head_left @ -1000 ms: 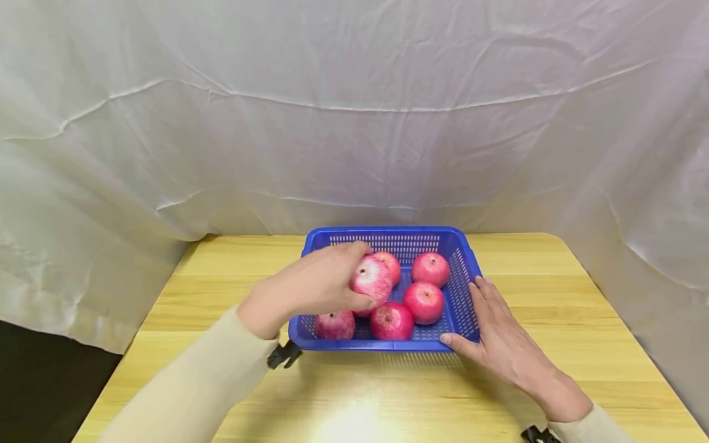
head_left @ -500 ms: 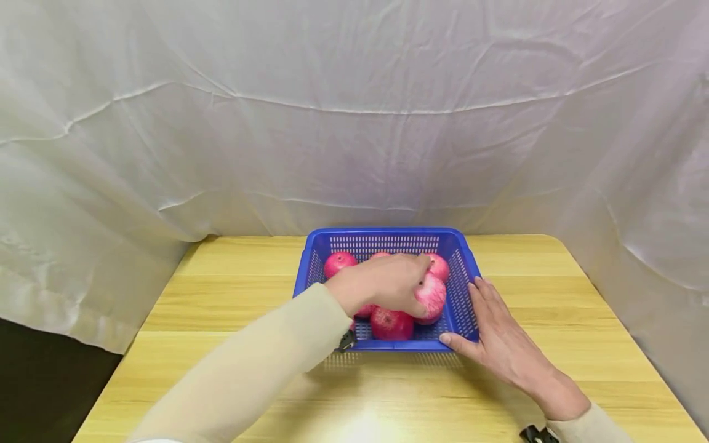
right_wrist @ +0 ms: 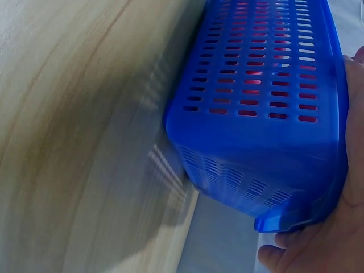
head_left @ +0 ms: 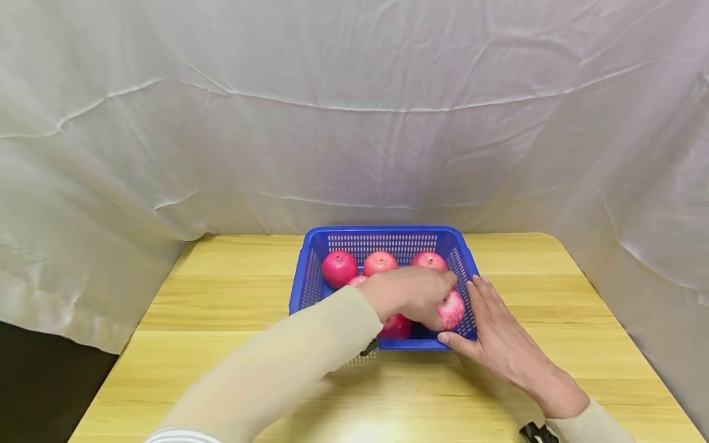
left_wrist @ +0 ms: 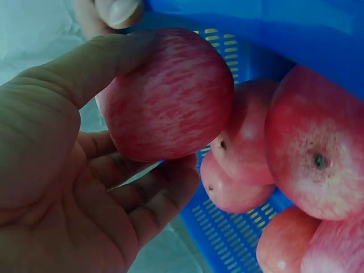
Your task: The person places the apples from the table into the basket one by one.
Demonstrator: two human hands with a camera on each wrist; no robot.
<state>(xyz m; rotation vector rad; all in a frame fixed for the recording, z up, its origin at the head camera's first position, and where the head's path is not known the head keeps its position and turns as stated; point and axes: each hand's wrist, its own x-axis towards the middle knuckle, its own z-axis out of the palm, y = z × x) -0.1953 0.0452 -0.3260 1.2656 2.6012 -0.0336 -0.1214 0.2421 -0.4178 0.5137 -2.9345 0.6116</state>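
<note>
My left hand (head_left: pixel 412 292) grips a streaky pink-red apple (head_left: pixel 451 309) inside the right front part of a blue plastic basket (head_left: pixel 382 229). In the left wrist view, the thumb lies across one side of this apple (left_wrist: pixel 170 94) and the fingers support the other. My right hand (head_left: pixel 504 341) rests at the basket's front right corner, thumb on the front rim and straightened fingers along the right side. More apples sit in the basket: a deep red apple (head_left: pixel 340 269) at back left, a paler apple (head_left: pixel 380 262) beside it, another (head_left: pixel 428 261) at back right. My left forearm hides others.
The basket stands on a light wooden table (head_left: pixel 232 264), towards its far edge. A pale grey curtain (head_left: pixel 354 147) hangs behind and at both sides. Slotted basket walls (right_wrist: pixel 250 85) show close up in the right wrist view.
My left hand has carried the apple rightward across the basket, from left of the middle to near its right wall, and lower. My right hand stays at the corner.
</note>
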